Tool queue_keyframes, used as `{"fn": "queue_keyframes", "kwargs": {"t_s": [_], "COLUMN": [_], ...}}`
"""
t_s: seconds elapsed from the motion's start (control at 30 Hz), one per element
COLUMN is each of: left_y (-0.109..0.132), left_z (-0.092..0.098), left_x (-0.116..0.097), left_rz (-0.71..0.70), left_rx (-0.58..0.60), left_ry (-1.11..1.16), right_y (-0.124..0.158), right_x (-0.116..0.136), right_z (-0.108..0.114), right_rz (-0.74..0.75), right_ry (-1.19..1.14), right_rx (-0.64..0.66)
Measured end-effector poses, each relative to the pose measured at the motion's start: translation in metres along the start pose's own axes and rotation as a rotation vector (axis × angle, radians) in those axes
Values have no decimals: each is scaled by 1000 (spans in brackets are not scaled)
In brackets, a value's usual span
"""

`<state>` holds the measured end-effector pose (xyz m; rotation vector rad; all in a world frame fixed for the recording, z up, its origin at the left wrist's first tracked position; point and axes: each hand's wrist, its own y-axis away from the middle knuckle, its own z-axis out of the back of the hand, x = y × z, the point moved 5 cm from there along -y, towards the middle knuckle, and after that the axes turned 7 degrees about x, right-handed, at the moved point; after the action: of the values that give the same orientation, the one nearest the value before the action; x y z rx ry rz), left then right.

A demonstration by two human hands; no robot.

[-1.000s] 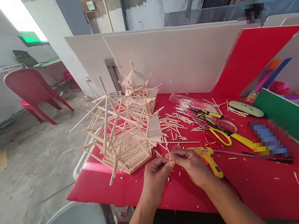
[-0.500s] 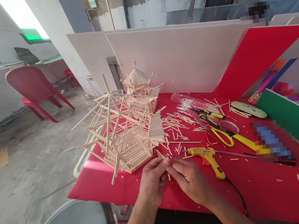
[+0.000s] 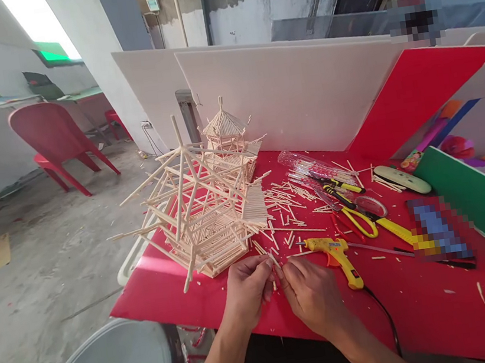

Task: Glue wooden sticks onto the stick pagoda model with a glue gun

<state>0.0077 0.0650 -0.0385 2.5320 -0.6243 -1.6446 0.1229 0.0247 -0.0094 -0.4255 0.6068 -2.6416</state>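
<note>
I have the red table [image 3: 424, 306] filling the lower part of my view, with the front model [image 3: 213, 233], an open lattice of wooden sticks, standing on its left side. Long ends jut from it towards the near edge, and a sleeve or forearm swung left could catch one and crack a joint. The pavilion [image 3: 224, 127] stands just behind, so a hard shove on the front model might reach it too.

In front of both, I see the right hand [image 3: 313, 291] with its fingers curled in and the thumb near the forefinger; the knuckles hide whether it grips anything. The left hand [image 3: 247, 291] is pinched at thumb and forefinger, almost no gap, apparently on a stick.

The glue gun [image 3: 329, 246] lies just beyond the right knuckles, nozzle pointing left. If it is hot, a careless reach forward could mean a burn, and a tug on its cord [image 3: 389, 320] could drag it into the loose sticks [image 3: 283, 197] nearby.

Smallest is the stick [image 3: 275, 260] itself, between the two sets of fingertips above the table, near the front model's base. Squeezed or twisted unevenly, I judge it could snap or slip away.
</note>
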Motion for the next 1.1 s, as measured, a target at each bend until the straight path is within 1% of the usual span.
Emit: {"fn": "queue_keyframes", "kwargs": {"t_s": [0.07,0.13,0.2,0.3,0.33,0.37,0.4,0.43,0.47,0.53,0.63,0.7,0.77,0.83,0.9,0.97,1.0,1.03,1.07,1.1], "left_y": [1,2,3,2,2,1,1,1,0,0,0,-1,-2,-2,-3,-3,-3,-4,-4,-4], "left_z": [0,0,0,0,0,0,0,0,0,2,8,8,6,5,6,7,6,6,5,4], "left_x": [-1,-1,0,5,7,9,10,10,10,6,0,-3,-3,-3,-2,0,1,3,6,8], "left_rz": [-29,-44,-34,8,23,31,34,28,17,-16,-50,-52,-31,-16,-25,-39,-33,-15,12,45], "left_rx": [-44,-73,-80,-57,-47,-34,-14,7,24,19,-30,11,80,95,29,-57,-86,-100,-100,-92], "left_ry": [2,32,88,180,201,218,232,240,235,164,-45,-110,-84,-39,-13,23,60,109,166,227], "right_y": [-1,-1,0,6,8,8,8,6,5,2,0,1,1,1,-1,-2,-3,-3,-3,-3], "right_x": [2,2,-2,-9,-9,-9,-10,-11,-11,-11,-8,-6,-5,-4,-1,1,1,0,-3,-6], "right_z": [0,-1,-9,-29,-33,-35,-34,-31,-28,-19,-9,-6,-5,-3,-1,1,1,-1,-5,-10], "right_rz": [9,-38,-183,-517,-595,-630,-624,-584,-520,-366,-142,-45,0,24,49,44,15,-37,-116,-217], "right_ry": [-25,-167,-480,-1090,-1228,-1301,-1304,-1244,-1137,-831,-351,-149,-53,0,39,24,-31,-136,-297,-507], "right_rx": [-7,0,82,252,282,295,294,290,282,247,160,113,99,92,73,56,56,70,102,146]}}
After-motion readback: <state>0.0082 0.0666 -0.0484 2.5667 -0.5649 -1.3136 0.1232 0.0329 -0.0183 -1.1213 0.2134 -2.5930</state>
